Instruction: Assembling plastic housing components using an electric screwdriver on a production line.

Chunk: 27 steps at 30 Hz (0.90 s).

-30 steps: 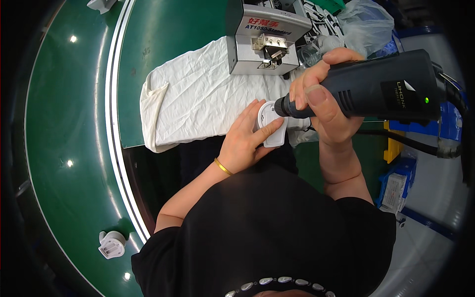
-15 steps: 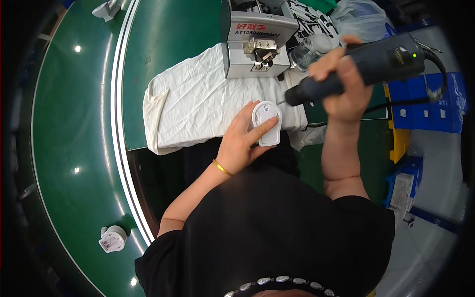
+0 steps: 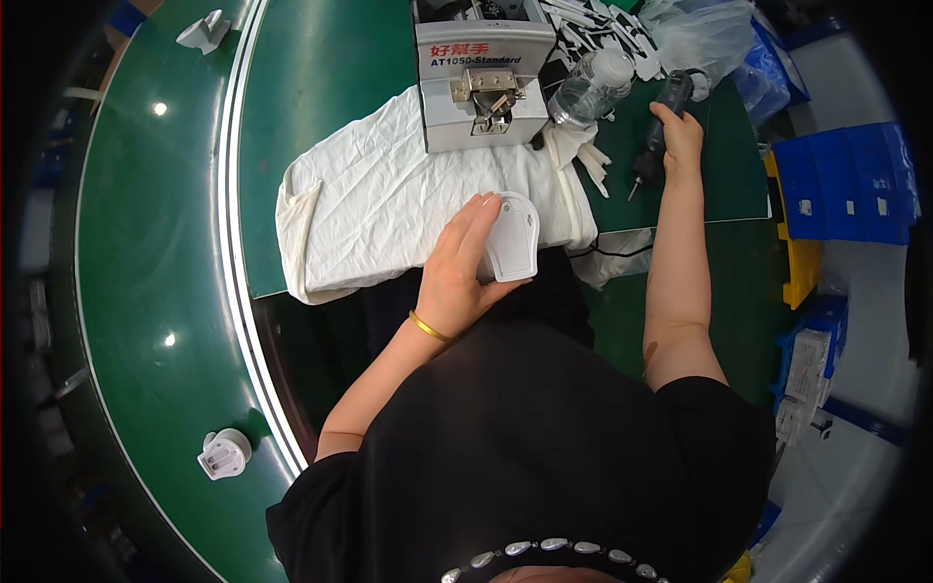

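White housing (image 3: 515,238) is held by the left hand (image 3: 460,257) over the four-o'clock edge of the cloth (image 3: 389,199); judged light and stiff, best gripped by its rim. At two o'clock, a power screwdriver (image 3: 648,163) is grasped by the right hand (image 3: 682,138).

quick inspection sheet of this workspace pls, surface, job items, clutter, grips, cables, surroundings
Surface: green tabletop partly covered by a creased white cloth, rumpled at its left end.
Job items: white casing and dark power driver.
Clutter: black and white strips, clear container and plastic bag at upper right.
Grips: left grip holds the casing by its left side; right grip holds the driver, bit toward the person.
Cables: dark cable near the cloth's right end; its ends can't be traced.
Surroundings: grey machine behind the cloth, blue bins at right.
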{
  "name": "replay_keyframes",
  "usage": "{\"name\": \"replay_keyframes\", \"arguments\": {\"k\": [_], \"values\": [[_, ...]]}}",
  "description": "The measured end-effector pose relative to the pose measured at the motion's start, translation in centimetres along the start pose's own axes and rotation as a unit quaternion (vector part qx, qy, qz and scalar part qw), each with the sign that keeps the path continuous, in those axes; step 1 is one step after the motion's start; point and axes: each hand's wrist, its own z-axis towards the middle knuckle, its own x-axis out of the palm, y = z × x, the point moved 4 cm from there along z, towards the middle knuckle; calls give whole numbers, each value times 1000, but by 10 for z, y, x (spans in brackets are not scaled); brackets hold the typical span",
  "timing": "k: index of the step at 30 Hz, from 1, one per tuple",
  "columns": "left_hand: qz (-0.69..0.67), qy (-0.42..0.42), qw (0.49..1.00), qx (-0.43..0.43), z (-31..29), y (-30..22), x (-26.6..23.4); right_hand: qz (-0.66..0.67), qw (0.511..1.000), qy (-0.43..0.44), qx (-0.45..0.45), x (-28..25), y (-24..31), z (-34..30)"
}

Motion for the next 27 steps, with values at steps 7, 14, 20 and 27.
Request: {"name": "replay_keyframes", "arguments": {"k": [7, 14, 20, 27], "values": [[-96, 1, 994, -56, 6, -2, -7, 16, 996, -47, -67, -14, -21, 2], [-385, -82, 904, -168, 10, -1, -22, 142, 947, 263, -118, 49, 56, -181], [-384, -114, 891, -211, 14, 1, -39, 168, 822, 542, 31, 94, 57, -279], [96, 36, 994, 43, 7, -27, -79, 141, 817, 558, 38, 111, 67, -275]]}}
